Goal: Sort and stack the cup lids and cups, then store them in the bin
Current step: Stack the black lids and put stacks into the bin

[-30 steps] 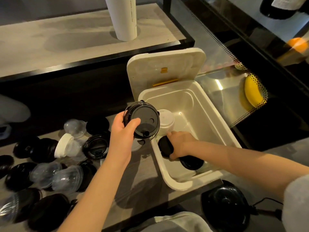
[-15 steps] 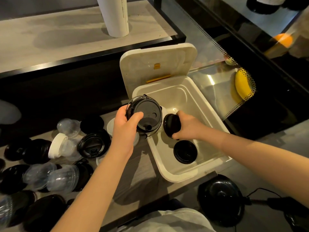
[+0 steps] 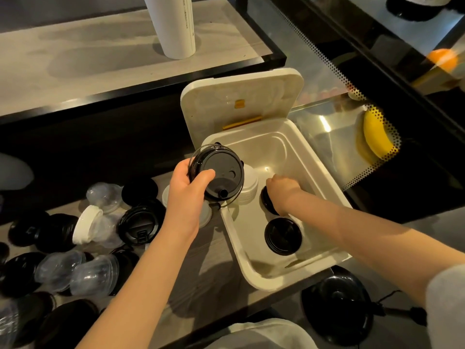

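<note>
A stack of black sip lids [image 3: 217, 172] is gripped in the left hand [image 3: 186, 190], thumb across its top face, and is held tilted over the left rim of the open white bin [image 3: 309, 157]. Inside the bin, a second black lid stack [image 3: 266, 204] is clasped from above by the curled fingers of the right hand [image 3: 284, 191], just beside stacked white lids [image 3: 249, 187]. A third black stack [image 3: 283, 236] is seen nearer. Clear dome lids [image 3: 75, 270] are scattered on the counter [image 3: 216, 248] at left.

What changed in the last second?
The right hand carried its small black lid stack farther back in the white plastic bin, beside the white lids, still gripping it. The left hand's large black lid stack and the bin's other black stack stayed.
</note>
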